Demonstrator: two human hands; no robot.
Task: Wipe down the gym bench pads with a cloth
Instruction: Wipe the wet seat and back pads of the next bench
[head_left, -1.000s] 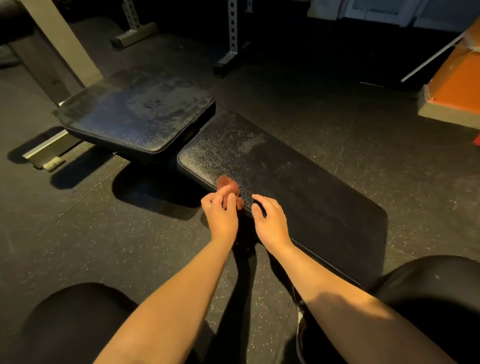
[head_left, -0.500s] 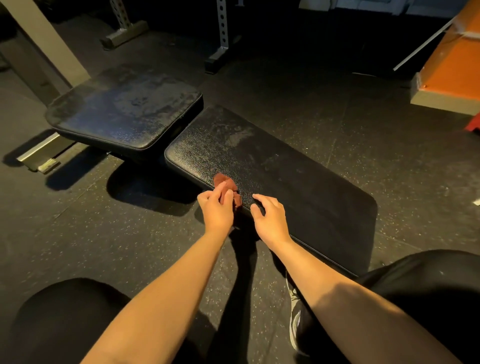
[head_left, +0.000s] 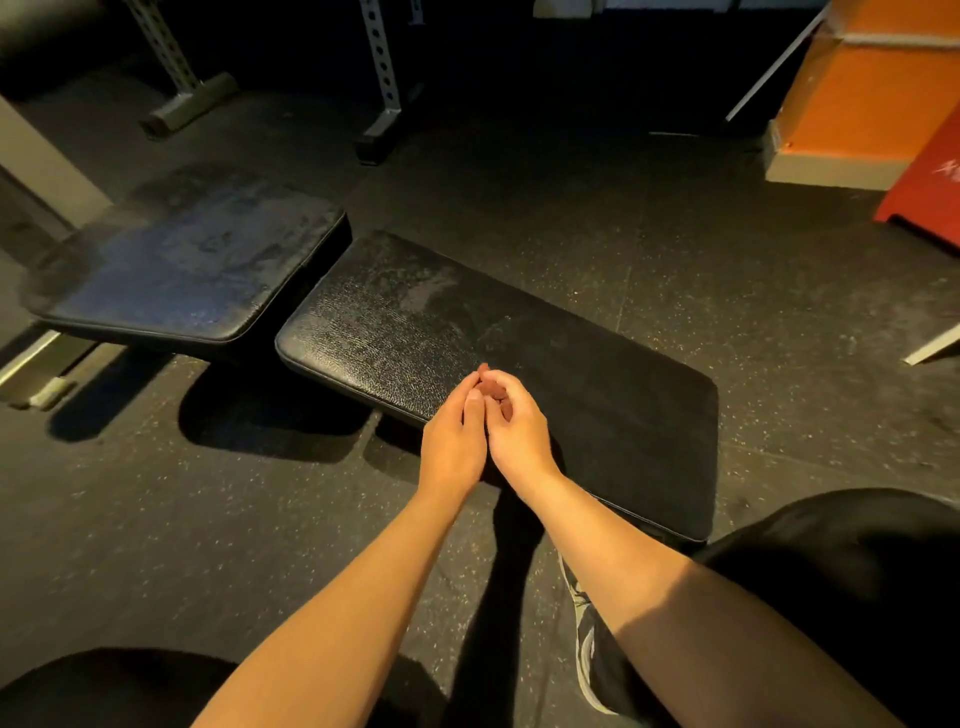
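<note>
The long black bench pad (head_left: 395, 332) lies in front of me, dusty toward its far end. The shorter seat pad (head_left: 192, 270) sits to its left, also streaked with dust. My left hand (head_left: 454, 439) and my right hand (head_left: 519, 423) are pressed together over the near edge of the long pad. Both cup a small reddish-brown cloth (head_left: 488, 387), of which only a sliver shows between the curled fingers.
Rack uprights with holes (head_left: 382, 67) stand on the rubber floor behind the pads. An orange box (head_left: 857, 93) and a red object (head_left: 924, 187) sit at the far right. My knees and a shoe (head_left: 584, 618) are at the bottom.
My right hand moved left from the pad edge to meet my left hand. The cloth, which showed above my left fingers before, is now almost hidden between both hands.
</note>
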